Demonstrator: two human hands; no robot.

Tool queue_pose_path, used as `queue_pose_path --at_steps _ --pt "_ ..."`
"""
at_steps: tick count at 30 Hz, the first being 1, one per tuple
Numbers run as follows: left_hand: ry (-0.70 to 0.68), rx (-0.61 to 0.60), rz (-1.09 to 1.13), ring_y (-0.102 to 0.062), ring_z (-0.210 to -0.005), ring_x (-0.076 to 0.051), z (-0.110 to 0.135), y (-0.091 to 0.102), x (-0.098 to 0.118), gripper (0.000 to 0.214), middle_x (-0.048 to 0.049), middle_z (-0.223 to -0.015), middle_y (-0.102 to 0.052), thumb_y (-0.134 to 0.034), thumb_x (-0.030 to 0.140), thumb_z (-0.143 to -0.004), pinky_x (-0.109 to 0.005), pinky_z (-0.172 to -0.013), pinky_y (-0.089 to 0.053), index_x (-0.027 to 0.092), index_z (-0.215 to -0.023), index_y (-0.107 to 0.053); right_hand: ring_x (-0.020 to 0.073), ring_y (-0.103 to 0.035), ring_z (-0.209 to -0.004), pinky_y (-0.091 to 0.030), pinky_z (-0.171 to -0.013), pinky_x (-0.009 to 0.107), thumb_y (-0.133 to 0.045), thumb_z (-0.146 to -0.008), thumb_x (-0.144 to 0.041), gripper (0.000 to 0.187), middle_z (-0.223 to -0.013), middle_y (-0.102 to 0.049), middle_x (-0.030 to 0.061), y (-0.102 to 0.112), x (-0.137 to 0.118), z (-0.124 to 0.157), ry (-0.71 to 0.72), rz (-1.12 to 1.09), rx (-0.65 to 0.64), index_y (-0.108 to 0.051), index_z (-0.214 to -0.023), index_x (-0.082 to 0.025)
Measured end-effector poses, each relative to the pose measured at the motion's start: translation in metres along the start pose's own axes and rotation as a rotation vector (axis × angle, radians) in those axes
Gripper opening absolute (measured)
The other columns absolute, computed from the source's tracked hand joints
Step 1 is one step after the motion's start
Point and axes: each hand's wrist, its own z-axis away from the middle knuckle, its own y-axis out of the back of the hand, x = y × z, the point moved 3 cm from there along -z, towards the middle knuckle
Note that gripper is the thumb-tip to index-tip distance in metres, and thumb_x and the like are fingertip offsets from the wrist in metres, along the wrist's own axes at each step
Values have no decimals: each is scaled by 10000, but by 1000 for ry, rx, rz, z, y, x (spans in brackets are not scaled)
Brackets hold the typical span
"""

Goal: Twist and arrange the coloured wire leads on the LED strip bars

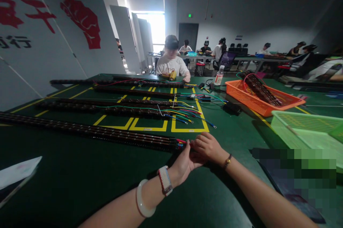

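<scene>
Both my hands meet at the right end of the nearest long dark strip (88,130), which runs leftwards across the green table (80,171). My left hand (184,162) reaches up to the strip's end, its fingers pinched by the short coloured wires (181,142) there. My right hand (207,146) is curled over, fingers closed against the left fingertips. What they pinch is too small to make out. Several more such strips (107,108) with coloured wire tails lie further back.
An orange basket (241,99) with dark strips sits at the right, a light green basket (302,128) nearer. A plastic bottle (219,76) and black adapters stand mid-table. A person in a white shirt (171,65) works across the table; others sit behind. White paper (16,172) lies at left.
</scene>
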Motion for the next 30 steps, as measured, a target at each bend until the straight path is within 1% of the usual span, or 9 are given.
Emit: queue_pose_path --at_steps 3,6,11,15,18,20,25,28,30 --pt "-6 15 20 -624 -847 -197 0 0 0 423 -106 -812 -660 -360 503 -897 -417 -924 -400 131 -871 -560 145 -451 -696 -367 -717 319 -510 -897 -187 147 -699 -565 17 1 2 -2 -29 9 -33 -630 -812 -180" --pt "-19 35 87 -617 -851 -184 -1 2 1 355 -90 -855 -658 -421 469 -888 -389 -906 -407 146 -853 -563 145 -451 -690 -366 -708 319 -500 -904 -182 155 -701 -567 18 -1 2 -2 -47 5 -66 -631 -821 -181" --pt "-69 92 257 -598 -808 -139 -3 6 1 272 -52 -815 -636 -510 390 -868 -305 -858 -434 144 -768 -568 152 -473 -711 -393 -753 335 -495 -899 -149 182 -733 -600 28 -5 -3 0 3 37 -116 -638 -790 -168" --pt "-106 78 307 -583 -797 -104 -3 5 1 218 -34 -846 -629 -531 350 -864 -246 -812 -446 145 -836 -600 164 -512 -777 -412 -828 350 -482 -897 -125 180 -838 -641 41 -4 -7 1 42 23 -134 -657 -919 -158" --pt "-101 85 299 -578 -789 -104 -4 5 1 223 -36 -837 -623 -538 347 -859 -254 -828 -449 140 -805 -601 169 -528 -806 -425 -825 343 -483 -898 -139 191 -873 -647 51 -3 -7 2 48 -20 -155 -650 -989 -153" --pt "-94 100 273 -583 -819 -119 -3 6 1 230 -50 -859 -625 -529 350 -863 -276 -857 -445 137 -805 -597 169 -533 -807 -431 -808 332 -487 -900 -164 193 -866 -645 54 -2 -6 3 22 -55 -162 -647 -1008 -158" --pt "-62 40 182 -596 -929 -172 -3 4 3 337 -84 -885 -630 -458 441 -879 -341 -944 -415 133 -893 -596 166 -529 -800 -429 -764 317 -531 -878 -285 259 -881 -633 59 5 8 10 -157 -139 -47 -606 -1100 -175" --pt "-26 9 154 -588 -1002 -196 -3 3 3 444 -120 -945 -632 -400 501 -880 -365 -991 -387 109 -971 -588 181 -520 -807 -413 -762 326 -562 -846 -399 301 -879 -623 81 7 18 15 -224 -134 -41 -621 -1001 -148" --pt "-13 16 142 -581 -1034 -200 -2 3 3 471 -127 -967 -630 -374 515 -883 -367 -1011 -373 105 -987 -580 176 -504 -767 -399 -756 325 -556 -845 -421 279 -805 -609 70 6 20 17 -198 -114 -73 -629 -878 -154"
